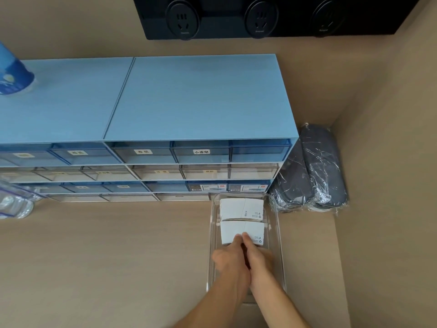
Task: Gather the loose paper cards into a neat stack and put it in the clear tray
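A clear tray (278,235) sits on the beige counter in front of the blue drawer units. Two stacks of white paper cards lie inside it. The far stack (241,208) rests untouched at the tray's back end. The near stack (233,229) lies just in front of it, with both hands reaching into the tray. My left hand (230,258) and my right hand (259,256) are side by side, fingertips pressed on the near stack's front edge. The hands hide that stack's front part.
Blue and clear drawer units (194,159) stand right behind the tray. Plastic-wrapped grey slippers (314,171) lie in the right corner. Water bottles (14,202) sit at the left edge, and a blue cup (11,72) stands on the drawers. A wall rises at right.
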A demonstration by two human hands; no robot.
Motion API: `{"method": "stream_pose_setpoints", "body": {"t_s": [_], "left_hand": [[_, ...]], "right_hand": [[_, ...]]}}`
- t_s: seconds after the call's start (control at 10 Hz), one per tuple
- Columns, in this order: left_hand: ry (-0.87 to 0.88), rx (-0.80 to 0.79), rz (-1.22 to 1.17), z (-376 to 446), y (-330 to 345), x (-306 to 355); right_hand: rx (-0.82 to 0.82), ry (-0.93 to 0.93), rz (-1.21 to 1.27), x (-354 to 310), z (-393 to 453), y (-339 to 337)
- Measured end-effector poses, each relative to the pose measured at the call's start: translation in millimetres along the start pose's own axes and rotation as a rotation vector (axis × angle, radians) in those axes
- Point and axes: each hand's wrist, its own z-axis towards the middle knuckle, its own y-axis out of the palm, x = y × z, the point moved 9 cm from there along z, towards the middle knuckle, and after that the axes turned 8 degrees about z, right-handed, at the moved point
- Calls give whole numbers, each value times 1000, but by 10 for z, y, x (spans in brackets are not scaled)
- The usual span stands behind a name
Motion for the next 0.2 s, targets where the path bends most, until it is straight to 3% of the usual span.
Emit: {"method": "stream_pose_setpoints", "body": {"t_s": [0.2], "left_hand": [[72, -85, -87, -303, -113, 145]], "right_hand": [[-140, -99, -20, -192, -383, 56]]}}
